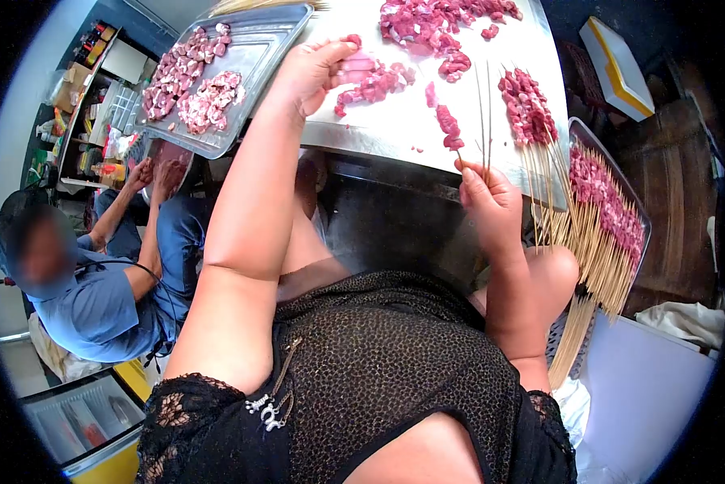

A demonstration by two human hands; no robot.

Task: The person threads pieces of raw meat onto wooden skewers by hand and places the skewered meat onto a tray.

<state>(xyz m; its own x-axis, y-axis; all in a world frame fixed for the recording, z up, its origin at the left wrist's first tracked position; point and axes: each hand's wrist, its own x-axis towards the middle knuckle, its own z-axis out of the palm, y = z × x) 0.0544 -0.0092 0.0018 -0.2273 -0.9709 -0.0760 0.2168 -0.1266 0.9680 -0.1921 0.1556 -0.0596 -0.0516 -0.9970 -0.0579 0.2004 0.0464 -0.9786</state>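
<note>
My left hand (314, 74) is at the table's left side, its thumb and fingers pinched on a small piece of raw meat (353, 40). Just beyond its fingers lie loose meat pieces (375, 87). My right hand (491, 206), at the table's front edge, is closed around the lower ends of several thin skewers (483, 113). One of these skewers carries threaded meat (449, 125) near my fingers, with a paler piece towards its tip; the others in that hand look bare. To the right of that hand, a bundle of filled meat skewers (528, 109) lies on the table with its sticks over the edge.
A metal tray (254, 97) with two heaps of meat stands at the left. A larger meat pile (435, 24) lies at the back of the metal table (338, 137). Another tray (637, 198) at the right holds many skewers. A co-worker (96, 298) sits at the left.
</note>
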